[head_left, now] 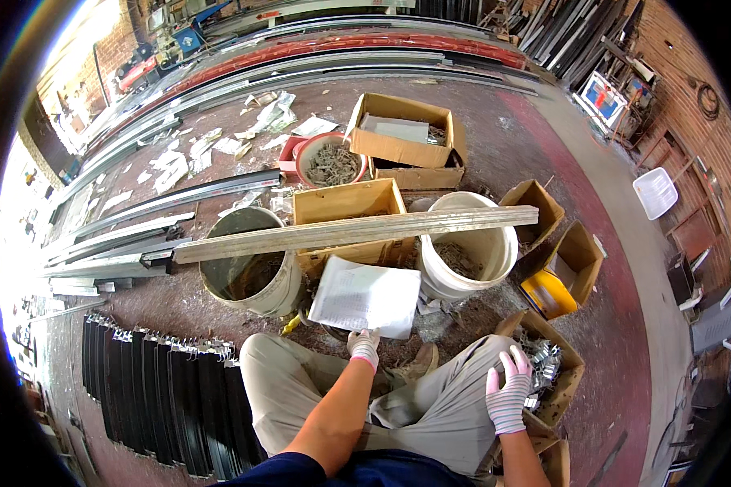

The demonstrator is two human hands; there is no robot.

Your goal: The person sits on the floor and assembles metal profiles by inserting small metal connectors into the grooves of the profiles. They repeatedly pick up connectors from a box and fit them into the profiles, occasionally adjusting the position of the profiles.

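My left hand (364, 348), in a striped glove with a pink cuff, reaches forward between my knees. Its fingers are closed on the lower edge of a white sheet of paper (364, 296) with print and lines on it. The sheet lies tilted in front of a wooden box (349, 197) and between two buckets. On my right knee rests my right hand (508, 391), gloved alike, its fingers apart and nothing in them. Just beyond it, a cardboard box (573, 377) holds shiny metal brackets (547, 362).
A long bar (357, 233) lies across a grey bucket (288, 284), the wooden box and a white bucket (503, 256). Black metal profiles (158, 394) stand in a row at my left. Open cartons (589, 252) sit at right; a red-rimmed bucket (300, 158) is farther back.
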